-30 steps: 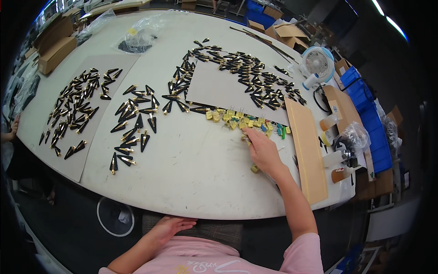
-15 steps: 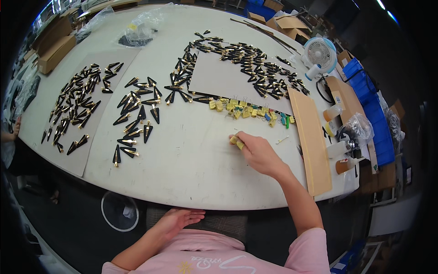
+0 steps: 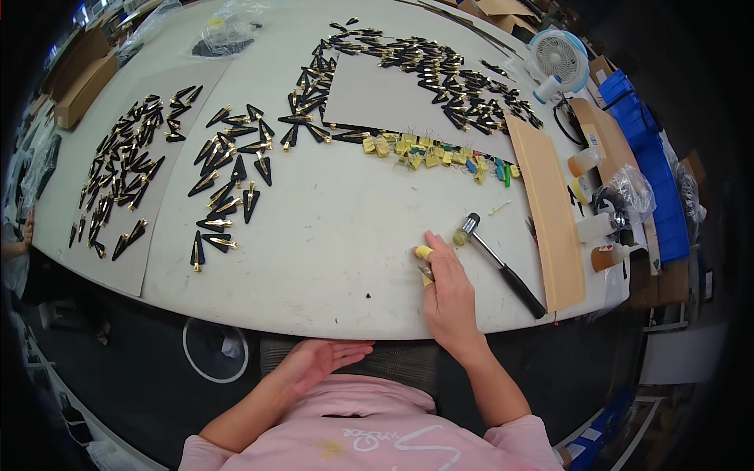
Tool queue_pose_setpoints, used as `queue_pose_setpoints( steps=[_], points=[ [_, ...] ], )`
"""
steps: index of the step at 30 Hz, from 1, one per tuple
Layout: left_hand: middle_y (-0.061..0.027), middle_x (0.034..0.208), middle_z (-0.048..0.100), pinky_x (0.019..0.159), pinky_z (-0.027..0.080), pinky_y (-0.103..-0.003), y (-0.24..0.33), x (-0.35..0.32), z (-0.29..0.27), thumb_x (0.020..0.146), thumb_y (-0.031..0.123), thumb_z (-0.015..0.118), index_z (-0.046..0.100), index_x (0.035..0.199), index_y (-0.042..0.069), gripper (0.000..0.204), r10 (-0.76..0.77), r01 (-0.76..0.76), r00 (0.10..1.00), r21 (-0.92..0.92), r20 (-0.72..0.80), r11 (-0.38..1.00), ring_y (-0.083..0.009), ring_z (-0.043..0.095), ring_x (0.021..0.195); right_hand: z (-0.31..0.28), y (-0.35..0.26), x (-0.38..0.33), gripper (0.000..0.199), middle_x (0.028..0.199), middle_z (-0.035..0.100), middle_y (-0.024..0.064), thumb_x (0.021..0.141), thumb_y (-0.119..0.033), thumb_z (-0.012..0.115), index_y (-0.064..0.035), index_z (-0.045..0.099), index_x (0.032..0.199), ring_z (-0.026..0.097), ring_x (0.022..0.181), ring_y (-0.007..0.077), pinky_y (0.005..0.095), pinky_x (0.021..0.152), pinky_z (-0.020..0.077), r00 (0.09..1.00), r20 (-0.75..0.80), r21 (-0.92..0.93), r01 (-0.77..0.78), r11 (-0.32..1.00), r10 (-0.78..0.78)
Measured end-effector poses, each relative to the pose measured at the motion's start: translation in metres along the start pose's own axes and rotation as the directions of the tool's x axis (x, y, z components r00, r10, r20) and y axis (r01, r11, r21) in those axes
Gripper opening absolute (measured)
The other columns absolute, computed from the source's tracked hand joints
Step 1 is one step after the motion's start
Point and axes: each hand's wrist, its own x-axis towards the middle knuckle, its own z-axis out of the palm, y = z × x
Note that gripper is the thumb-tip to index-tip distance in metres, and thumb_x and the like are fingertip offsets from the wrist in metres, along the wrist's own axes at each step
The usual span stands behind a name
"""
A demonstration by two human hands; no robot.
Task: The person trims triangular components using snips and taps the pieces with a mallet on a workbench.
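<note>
My right hand (image 3: 449, 294) rests on its edge on the white table (image 3: 314, 259). Yellow wraps cover the thumb and one fingertip. Between them sticks out a small grey metal piece (image 3: 425, 269), mostly hidden by the fingers. Just right of this hand lies a small hammer (image 3: 503, 265) with a black grip and a pale yellowish striking face. My left hand (image 3: 318, 366) is by the table's front edge, palm turned up, fingers stretched and holding nothing. Beyond the right hand, yellow binder clips (image 3: 428, 155), with a few blue and green ones, line the edge of a grey board (image 3: 377, 94).
Black pointed hair clips with gold-coloured metal (image 3: 228, 161) are spread at left, centre and back. A brown cardboard strip (image 3: 550, 228), bottles (image 3: 609, 257) and a white-blue fan (image 3: 558, 59) stand at right. Another person's hand (image 3: 30, 229) touches the far left edge.
My right hand has drawn back toward me and turned onto its edge. The hammer, hidden before, now shows beside it. A small black bit shows on the table. The left hand stays nearly still.
</note>
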Motion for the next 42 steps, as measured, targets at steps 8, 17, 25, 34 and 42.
queue_pose_setpoints(
  steps=[8, 17, 25, 34, 42],
  points=[
    [-0.0249, 0.134, 0.049, 0.11, 0.036, -0.04, 0.003, -0.003, 0.005, 0.099, 0.022, 0.035, 0.042, 0.131, -0.013, 0.049, -0.001, 0.003, 1.0, -0.085, 0.029, 0.996, -0.0318, 0.048, 0.126, -0.008, -0.029, -0.009, 0.04, 0.125, 0.056, 0.0186, 0.078, 0.01, 0.047, 0.0021, 0.053, 0.117, 0.056, 0.112, 0.0375, 0.0419, 0.098, 0.0445, 0.98, 0.176, 0.366, 0.021, 0.93, -0.092],
    [-0.0252, 0.134, 0.049, 0.109, 0.037, -0.039, 0.005, 0.002, 0.01, 0.101, 0.023, 0.032, 0.041, 0.132, -0.013, 0.049, -0.047, 0.043, 0.998, -0.097, -0.043, 0.994, -0.0314, 0.049, 0.126, -0.011, 0.016, -0.005, 0.043, 0.129, 0.053, 0.0184, 0.08, 0.011, 0.04, 0.0029, 0.052, 0.12, 0.053, 0.115, 0.0351, 0.0341, 0.1, 0.0409, 0.994, -0.077, 0.072, -0.067, 0.995, 0.072],
    [-0.0254, 0.136, 0.047, 0.111, 0.035, -0.039, 0.005, -0.003, 0.013, 0.1, 0.025, 0.033, 0.039, 0.133, -0.013, 0.051, -0.031, 0.031, 1.0, -0.118, -0.002, 0.992, -0.0313, 0.047, 0.128, -0.003, 0.012, 0.04, 0.042, 0.124, 0.057, 0.0189, 0.085, 0.006, 0.042, -0.0015, 0.052, 0.125, 0.055, 0.116, 0.0302, 0.036, 0.102, 0.0402, 0.961, 0.091, 0.33, -0.275, 0.903, 0.26],
    [-0.0105, 0.12, 0.057, 0.103, 0.042, -0.04, 0.011, -0.023, 0.008, 0.096, 0.02, 0.041, 0.051, 0.117, 0.001, 0.03, -0.026, -0.014, 0.996, -0.42, -0.09, 0.907, -0.0236, 0.055, 0.114, 0.052, -0.087, -0.004, 0.052, 0.132, 0.052, 0.0181, 0.078, 0.011, 0.042, -0.0007, 0.049, 0.129, 0.047, 0.126, 0.0357, 0.0443, 0.111, 0.0322, 0.876, 0.296, 0.516, 0.189, 0.836, -0.381],
    [-0.0263, 0.129, 0.053, 0.105, 0.042, -0.039, 0.012, -0.037, -0.029, 0.095, 0.02, 0.044, 0.049, 0.124, -0.013, 0.044, -0.005, 0.024, 0.999, -0.391, 0.049, 0.92, -0.0318, 0.055, 0.117, 0.059, -0.071, 0.057, 0.043, 0.127, 0.053, 0.0201, 0.082, 0.008, 0.045, 0.0007, 0.049, 0.125, 0.051, 0.12, 0.0365, 0.0412, 0.103, 0.04, 0.952, 0.23, 0.363, 0.111, 0.925, -0.205]
  ],
)
